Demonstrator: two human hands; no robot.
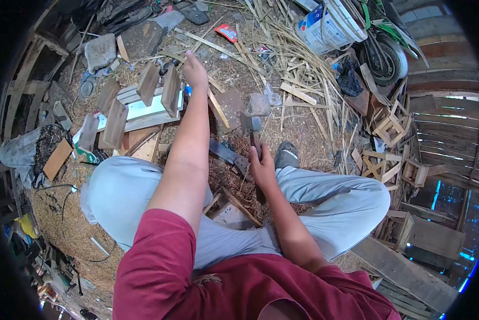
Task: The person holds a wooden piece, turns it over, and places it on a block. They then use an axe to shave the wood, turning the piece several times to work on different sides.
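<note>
My right hand [263, 169] is closed around the handle of a hammer [252, 126], whose metal head points away from me above the ground between my legs. My left arm stretches forward, and my left hand [195, 72] is just past a wooden piece with several upright blocks [171, 90]. A finger of that hand is extended; the others are largely hidden, and I see nothing held. White panelling [146, 114] shows between the blocks. A flat grey metal strip [223, 151] lies between my legs, near a wooden frame [234, 208].
Thin wood strips [303, 74] litter the sawdust-covered ground ahead. A white bucket [327, 26] stands at the upper right beside a small wheel [386, 58]. Small wooden frames [391, 125] are piled at the right. A stone block [100, 52] lies at the upper left.
</note>
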